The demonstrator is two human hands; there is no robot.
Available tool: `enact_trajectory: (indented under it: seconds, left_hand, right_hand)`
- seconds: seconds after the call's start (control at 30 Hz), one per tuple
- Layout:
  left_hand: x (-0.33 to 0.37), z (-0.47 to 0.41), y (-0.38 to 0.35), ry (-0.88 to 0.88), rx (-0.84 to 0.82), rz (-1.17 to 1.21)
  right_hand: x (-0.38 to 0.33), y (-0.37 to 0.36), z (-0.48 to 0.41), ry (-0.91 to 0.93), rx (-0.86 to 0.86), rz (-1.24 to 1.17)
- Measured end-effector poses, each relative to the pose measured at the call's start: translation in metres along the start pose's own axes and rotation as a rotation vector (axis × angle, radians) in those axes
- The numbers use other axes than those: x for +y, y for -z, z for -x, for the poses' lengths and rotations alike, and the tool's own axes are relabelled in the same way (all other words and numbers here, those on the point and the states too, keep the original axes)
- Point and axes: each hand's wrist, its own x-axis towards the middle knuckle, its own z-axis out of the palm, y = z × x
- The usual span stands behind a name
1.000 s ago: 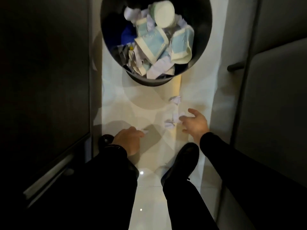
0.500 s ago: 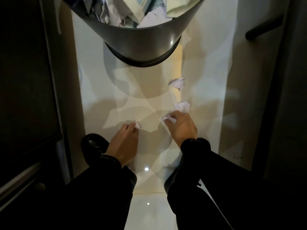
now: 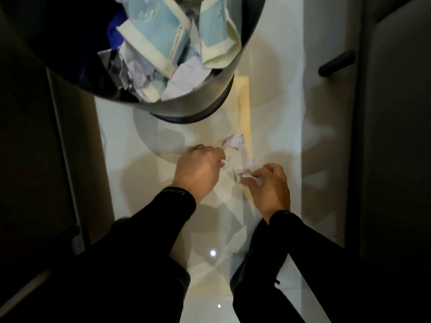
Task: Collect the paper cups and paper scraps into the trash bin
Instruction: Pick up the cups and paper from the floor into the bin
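The dark round trash bin (image 3: 200, 106) stands at the top of the view, filled with crushed pale blue paper cups (image 3: 158, 40) and crumpled white paper. My left hand (image 3: 198, 171) is closed over the floor, a small white paper scrap (image 3: 222, 161) peeping from its fingertips. My right hand (image 3: 268, 187) is closed on crumpled white paper scraps (image 3: 243, 174). One more crumpled scrap (image 3: 234, 141) lies on the glossy white floor just beyond both hands, below the bin.
A dark cabinet front (image 3: 35, 159) runs along the left and a grey door with a black handle (image 3: 335, 64) along the right, leaving a narrow strip of white floor. My dark trouser legs and a black shoe (image 3: 254, 271) fill the bottom.
Both hands have risen off the floor with paper scraps and moved forward toward the bin. The right hand has gathered the second scrap. The bin fills more of the view.
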Motion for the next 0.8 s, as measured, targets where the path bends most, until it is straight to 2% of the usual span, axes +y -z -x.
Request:
enact_trajectory:
  seconds: [0.1, 0.2, 0.27, 0.37, 0.43, 0.5, 0.57, 0.67, 0.8]
  left_hand:
    - [0.01, -0.024, -0.011, -0.049, 0.056, -0.016]
    - [0.017, -0.045, -0.027, -0.084, -0.098, -0.128]
    - [0.024, -0.05, -0.029, -0.089, -0.137, -0.225]
    - [0.03, -0.049, -0.024, 0.003, -0.195, -0.205]
    - [0.03, -0.037, -0.012, 0.112, -0.21, -0.078]
    - [0.034, -0.01, 0.011, 0.122, -0.146, 0.074]
    - [0.041, 0.025, 0.041, 0.067, 0.027, 0.224]
    - [0.057, 0.062, 0.106, 0.089, 0.194, 0.381]
    - [0.072, 0.078, 0.197, 0.161, 0.343, 0.508]
  right_hand:
    - [-0.005, -0.007, -0.014, 0.033, -0.004, 0.07]
    - [-0.004, -0.014, -0.022, 0.062, -0.022, 0.019]
    - [-0.006, -0.015, -0.023, 0.04, -0.043, -0.038]
    - [-0.01, -0.002, -0.015, -0.068, -0.06, -0.129]
    - [-0.013, 0.013, 0.0, -0.145, -0.055, -0.195]
    - [-0.019, 0.029, 0.021, -0.179, 0.0, -0.268]
    - [-0.037, 0.047, 0.045, -0.177, 0.077, -0.39]
    - [-0.083, 0.083, 0.073, -0.133, 0.115, -0.609]
    - [-0.159, 0.141, 0.089, -0.011, 0.16, -0.691]
